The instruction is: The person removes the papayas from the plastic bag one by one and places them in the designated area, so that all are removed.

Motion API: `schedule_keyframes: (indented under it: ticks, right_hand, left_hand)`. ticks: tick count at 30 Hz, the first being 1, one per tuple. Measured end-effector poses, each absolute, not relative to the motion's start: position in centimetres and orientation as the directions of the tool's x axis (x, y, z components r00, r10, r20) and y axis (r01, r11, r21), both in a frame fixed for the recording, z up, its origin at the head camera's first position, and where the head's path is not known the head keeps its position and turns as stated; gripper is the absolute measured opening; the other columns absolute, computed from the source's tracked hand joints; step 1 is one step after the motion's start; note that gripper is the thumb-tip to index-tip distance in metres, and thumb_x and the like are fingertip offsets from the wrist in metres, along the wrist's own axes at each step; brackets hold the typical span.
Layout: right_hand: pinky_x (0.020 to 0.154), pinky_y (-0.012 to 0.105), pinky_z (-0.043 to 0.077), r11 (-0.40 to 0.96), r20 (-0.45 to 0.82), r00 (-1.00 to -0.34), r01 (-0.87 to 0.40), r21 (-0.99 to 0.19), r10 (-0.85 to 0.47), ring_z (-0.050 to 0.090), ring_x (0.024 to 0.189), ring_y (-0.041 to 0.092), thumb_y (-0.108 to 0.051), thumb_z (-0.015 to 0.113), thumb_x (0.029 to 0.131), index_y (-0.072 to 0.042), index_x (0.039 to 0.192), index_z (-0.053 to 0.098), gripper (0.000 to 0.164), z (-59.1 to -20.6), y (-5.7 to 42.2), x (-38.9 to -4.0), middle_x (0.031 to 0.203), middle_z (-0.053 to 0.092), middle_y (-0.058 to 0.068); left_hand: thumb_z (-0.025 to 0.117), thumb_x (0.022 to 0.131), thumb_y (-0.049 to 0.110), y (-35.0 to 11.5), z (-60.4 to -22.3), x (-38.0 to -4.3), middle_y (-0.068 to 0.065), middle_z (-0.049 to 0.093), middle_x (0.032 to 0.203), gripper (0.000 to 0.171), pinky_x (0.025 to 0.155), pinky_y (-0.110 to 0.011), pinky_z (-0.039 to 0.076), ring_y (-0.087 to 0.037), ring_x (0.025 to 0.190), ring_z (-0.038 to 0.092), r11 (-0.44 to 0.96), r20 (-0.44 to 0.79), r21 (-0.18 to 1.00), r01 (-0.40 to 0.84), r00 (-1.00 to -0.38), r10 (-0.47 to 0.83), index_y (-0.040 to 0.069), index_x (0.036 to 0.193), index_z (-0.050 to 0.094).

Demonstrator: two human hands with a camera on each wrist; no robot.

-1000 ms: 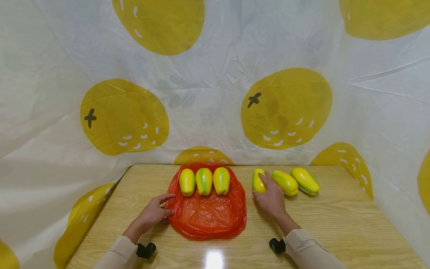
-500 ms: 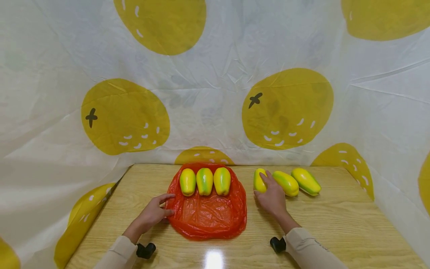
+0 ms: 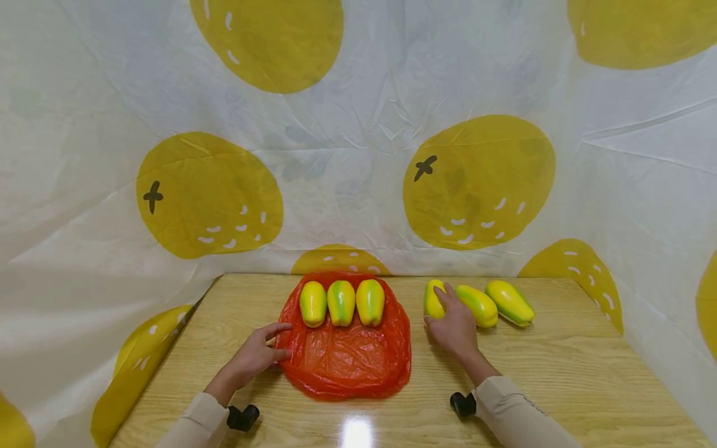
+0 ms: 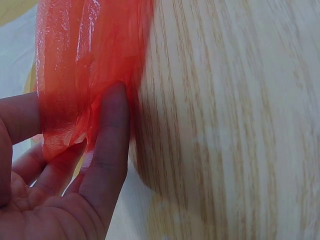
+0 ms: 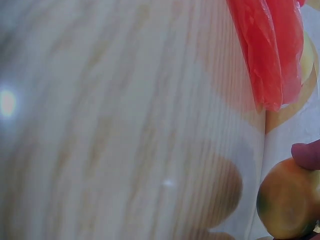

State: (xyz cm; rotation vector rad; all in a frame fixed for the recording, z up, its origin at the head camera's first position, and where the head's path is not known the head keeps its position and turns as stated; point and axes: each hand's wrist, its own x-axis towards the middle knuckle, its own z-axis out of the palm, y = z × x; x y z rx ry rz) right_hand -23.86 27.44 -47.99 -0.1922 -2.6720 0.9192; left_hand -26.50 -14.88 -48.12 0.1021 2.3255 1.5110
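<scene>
Right hand on a papaya-like fruit, left hand on the red bag's edge.
So the right hand (image 3: 455, 326) has thumb and fingers around the nearest fruit (image 3: 432, 300) of a trio on the wooden table (image 3: 549, 373), off to the right of the red plastic bag (image 3: 353, 354); can't really tell if it's lifted at all. The next fruit (image 3: 477, 306) sits just beside that hand, with the outermost fruit (image 3: 509, 302) past it. The left hand (image 3: 254, 353) is pinching the bag's left edge, thumb one side, fingers the other. Three yellow-green fruits (image 3: 341, 303) lie side by side on the bag's far half.
</scene>
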Motion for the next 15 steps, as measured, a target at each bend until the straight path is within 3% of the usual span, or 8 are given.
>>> schedule_keyframes:
  ticks: [15]
  right_hand:
    - [0.118,0.065,0.037,0.794,0.248,-0.944,0.024,-0.607,0.219,0.04,0.148,0.051,-0.014,0.077,0.085,0.0,0.151,0.051,0.073,-47.9,27.7,-23.68,0.164,0.038,0.026]
  left_hand:
    - [0.07,0.093,-0.004,-14.92,-48.13,-26.22,-0.023,0.048,0.154,0.06,0.078,-0.041,0.065,-0.027,0.106,0.069,0.394,-0.252,0.909,-0.132,-0.93,0.269,0.004,0.15,0.052]
